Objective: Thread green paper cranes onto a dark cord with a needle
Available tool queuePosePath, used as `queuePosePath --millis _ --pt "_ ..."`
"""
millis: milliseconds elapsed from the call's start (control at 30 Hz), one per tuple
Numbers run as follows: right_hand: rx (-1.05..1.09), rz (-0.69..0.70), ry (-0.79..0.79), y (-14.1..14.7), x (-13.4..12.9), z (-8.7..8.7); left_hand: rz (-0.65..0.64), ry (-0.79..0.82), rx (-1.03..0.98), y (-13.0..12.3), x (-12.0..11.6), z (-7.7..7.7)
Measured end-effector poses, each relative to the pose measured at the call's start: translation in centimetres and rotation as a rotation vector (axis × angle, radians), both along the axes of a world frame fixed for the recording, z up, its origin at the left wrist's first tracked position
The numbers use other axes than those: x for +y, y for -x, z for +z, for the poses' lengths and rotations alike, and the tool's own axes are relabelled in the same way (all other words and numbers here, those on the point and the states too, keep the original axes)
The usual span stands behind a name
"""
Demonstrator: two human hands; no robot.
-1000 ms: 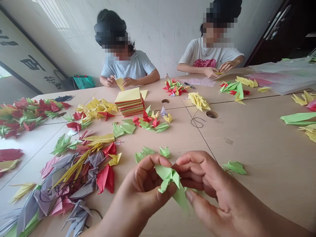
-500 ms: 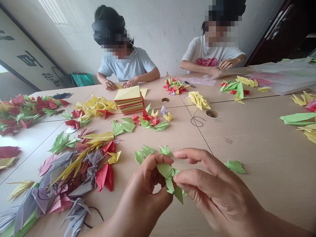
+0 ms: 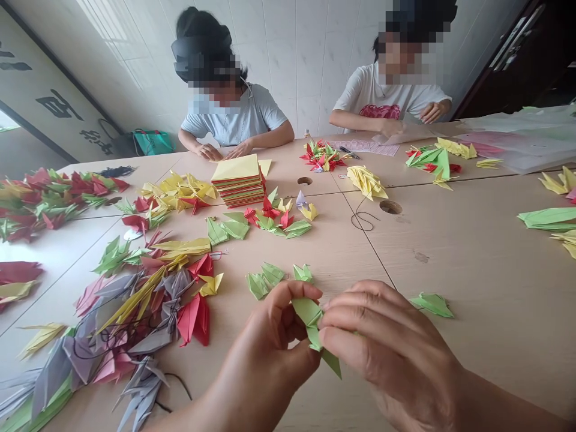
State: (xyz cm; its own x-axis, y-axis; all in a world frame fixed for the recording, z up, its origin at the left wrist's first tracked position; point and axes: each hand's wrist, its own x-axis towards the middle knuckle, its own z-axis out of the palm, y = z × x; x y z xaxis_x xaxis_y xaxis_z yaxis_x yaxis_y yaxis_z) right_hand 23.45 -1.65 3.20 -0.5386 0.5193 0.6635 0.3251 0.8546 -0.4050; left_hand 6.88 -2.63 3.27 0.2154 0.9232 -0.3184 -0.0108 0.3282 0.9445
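A green folded paper piece (image 3: 310, 315) is held between my two hands above the table near the front. My left hand (image 3: 272, 348) pinches its left side with thumb and curled index finger. From the right, my right hand (image 3: 387, 348) has its fingers closed against the piece, thumb and fingertips at its middle, partly hiding it. A pointed green end sticks out below between the hands. Just beyond lie green folded pieces (image 3: 265, 280), with another green piece (image 3: 432, 304) to the right of my right hand.
A large heap of purple, pink, yellow and red folded papers (image 3: 135, 312) with black cord covers the left. Farther back stands a paper stack (image 3: 238, 183). Two people (image 3: 234, 117) sit across the wooden table (image 3: 486, 264), their hands at its far edge.
The fingers of my right hand have come down and closed together on the green piece. The person at the far right has moved a raised hand slightly. The view has shifted a little.
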Motion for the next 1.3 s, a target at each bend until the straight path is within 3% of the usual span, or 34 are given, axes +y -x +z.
queuePosePath --millis 167,333,600,900,1067,1133,1200,1300 --pt "0.007 -0.061 0.096 -0.4 -0.2 0.0 0.007 -0.187 -0.064 0.4 -0.5 0.0" --pt "0.090 -0.110 0.053 -0.3 0.0 -0.5 -0.064 -0.389 0.108 0.5 -0.3 -0.1" --pt "0.055 -0.050 -0.059 -0.1 0.1 -0.1 0.092 -0.251 0.059 0.4 -0.5 -0.4" --pt "-0.040 -0.025 -0.109 -0.3 -0.2 -0.6 0.000 -0.292 0.219 0.6 -0.4 -0.5" --pt "-0.058 -0.015 -0.087 -0.4 -0.1 -1.1 0.014 -0.267 0.197 0.6 -0.3 -0.5" --pt "-0.002 -0.036 -0.013 -0.4 0.0 -1.1 0.016 -0.248 0.100 0.7 -0.4 -0.3" --pt "0.100 -0.100 0.168 -0.5 0.1 -0.8 0.008 -0.210 -0.044 0.8 -0.4 0.1" --pt "0.255 -0.149 0.665 -0.8 0.4 -0.2 -0.029 -0.144 -0.205 1.1 -0.2 0.4"
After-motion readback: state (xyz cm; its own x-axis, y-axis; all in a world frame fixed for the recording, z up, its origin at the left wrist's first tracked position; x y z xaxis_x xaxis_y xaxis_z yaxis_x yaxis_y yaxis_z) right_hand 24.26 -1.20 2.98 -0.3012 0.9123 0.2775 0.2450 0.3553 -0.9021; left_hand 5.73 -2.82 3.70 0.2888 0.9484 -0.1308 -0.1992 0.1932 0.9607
